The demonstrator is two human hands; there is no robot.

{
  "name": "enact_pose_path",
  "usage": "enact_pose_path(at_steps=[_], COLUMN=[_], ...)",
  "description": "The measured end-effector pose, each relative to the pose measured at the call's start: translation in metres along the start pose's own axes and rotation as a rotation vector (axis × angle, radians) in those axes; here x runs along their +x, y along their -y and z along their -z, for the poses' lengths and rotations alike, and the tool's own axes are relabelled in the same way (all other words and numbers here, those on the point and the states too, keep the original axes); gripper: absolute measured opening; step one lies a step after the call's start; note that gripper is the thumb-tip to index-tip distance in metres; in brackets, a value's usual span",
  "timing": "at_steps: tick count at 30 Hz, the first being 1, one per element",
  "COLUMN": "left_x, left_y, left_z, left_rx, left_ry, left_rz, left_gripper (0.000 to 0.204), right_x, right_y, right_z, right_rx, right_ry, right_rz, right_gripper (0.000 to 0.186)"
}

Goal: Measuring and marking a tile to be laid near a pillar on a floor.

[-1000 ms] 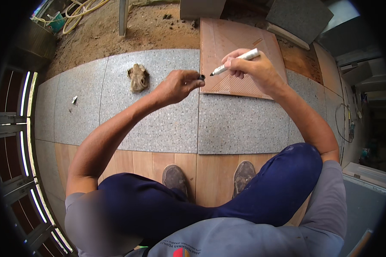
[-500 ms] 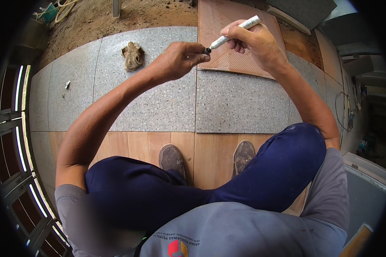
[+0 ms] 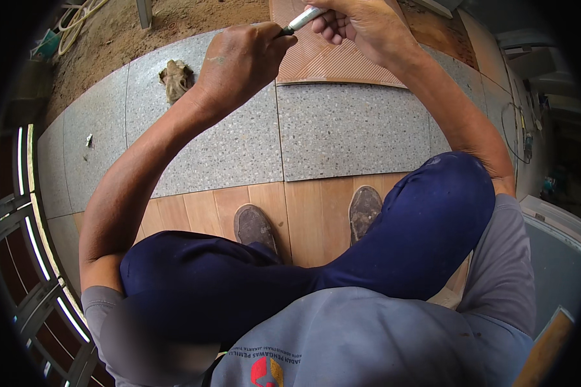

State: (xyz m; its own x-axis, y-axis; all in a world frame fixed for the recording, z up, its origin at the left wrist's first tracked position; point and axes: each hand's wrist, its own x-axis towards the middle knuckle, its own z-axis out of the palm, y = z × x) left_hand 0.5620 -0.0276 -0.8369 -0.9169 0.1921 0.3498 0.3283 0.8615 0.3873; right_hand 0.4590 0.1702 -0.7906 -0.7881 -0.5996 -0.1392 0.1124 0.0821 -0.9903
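Observation:
My left hand [image 3: 242,61] is closed, pinching a black cap [image 3: 285,31] at the end of a white marker [image 3: 303,19]. My right hand [image 3: 368,29] grips the marker's barrel, fingers curled beneath it. The marker's tip end meets the cap, hidden partly by my left fingers. Below both hands lies a pinkish tile [image 3: 323,68] with ridged lines, resting on grey speckled tiles [image 3: 348,132]. A crumpled tan cloth [image 3: 174,80] lies left of my left wrist on the speckled tiles.
My feet rest on wood-look tiles [image 3: 310,226]. Bare soil [image 3: 90,51] borders the back left, with a coiled hose [image 3: 74,19] and an upright post [image 3: 143,13]. A metal grille [image 3: 29,238] lines the left side; a cable [image 3: 510,135] lies at the right, near a grey panel [image 3: 555,251].
The marker's tip has come together with the cap between my left fingers. Both hands have risen toward the top of the view, and the floor has shifted upward in the picture.

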Motion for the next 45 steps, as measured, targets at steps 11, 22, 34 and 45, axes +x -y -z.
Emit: enact_pose_path(at_steps=[11, 22, 34, 45], left_x=[-0.008, -0.006, -0.002, 0.012], left_y=[-0.001, -0.006, -0.004, 0.055], left_z=[-0.012, -0.015, -0.015, -0.007], left_rx=[0.138, 0.073, 0.002, -0.384], left_ry=[-0.139, -0.044, 0.055, 0.043], left_rz=[-0.153, -0.023, 0.106, 0.558], left_gripper=[0.022, 0.022, 0.023, 0.063], right_x=[0.000, 0.001, 0.004, 0.007], right_y=[-0.028, -0.035, -0.036, -0.027], right_z=[-0.006, -0.001, 0.003, 0.040], right_rx=[-0.010, 0.015, -0.033, -0.133], right_ry=[0.002, 0.028, -0.009, -0.140], right_rz=[0.006, -0.037, -0.034, 0.236], right_gripper=[0.030, 0.030, 0.031, 0.033])
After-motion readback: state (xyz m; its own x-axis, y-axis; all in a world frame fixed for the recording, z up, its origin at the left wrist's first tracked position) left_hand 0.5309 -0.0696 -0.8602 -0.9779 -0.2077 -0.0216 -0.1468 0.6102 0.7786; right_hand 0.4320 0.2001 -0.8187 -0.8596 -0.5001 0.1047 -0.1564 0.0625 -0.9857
